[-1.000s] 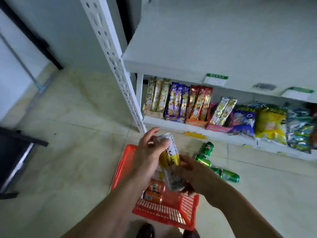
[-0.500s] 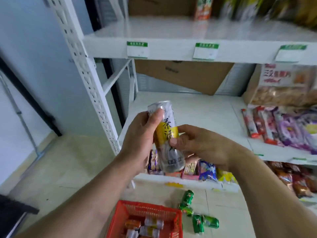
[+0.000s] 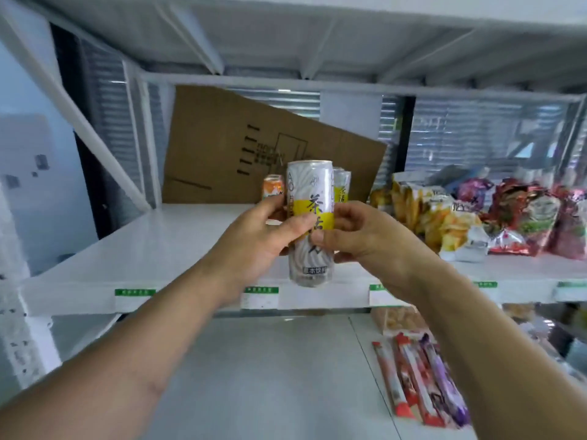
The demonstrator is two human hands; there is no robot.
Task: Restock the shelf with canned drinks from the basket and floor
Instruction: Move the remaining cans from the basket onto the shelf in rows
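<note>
Tall slim can [image 3: 310,217]: silvery-white body with grey swirl pattern, yellow band across the middle carrying dark Chinese characters, small text panel near the base, pale rim at the top. Long axis vertical, top end up, printed face toward the camera; can reads as upright, maybe a slight lean.

Held in the air in front of the white shelf [image 3: 178,246], above its front edge, not resting on it. Left hand [image 3: 254,231] grips the can from the left, thumb across the yellow band. Right hand [image 3: 359,231] grips it from the right, fingers curled onto the same band. Both hands closed on the can.

Behind it on the shelf: a second can of the same design [image 3: 341,185], mostly hidden, and a short orange can [image 3: 272,185], both standing upright near a flattened cardboard box [image 3: 222,147] leaning at the back. Snack bags [image 3: 476,217] fill the shelf's right side. Green-topped price labels [image 3: 260,296] on the front lip.
</note>
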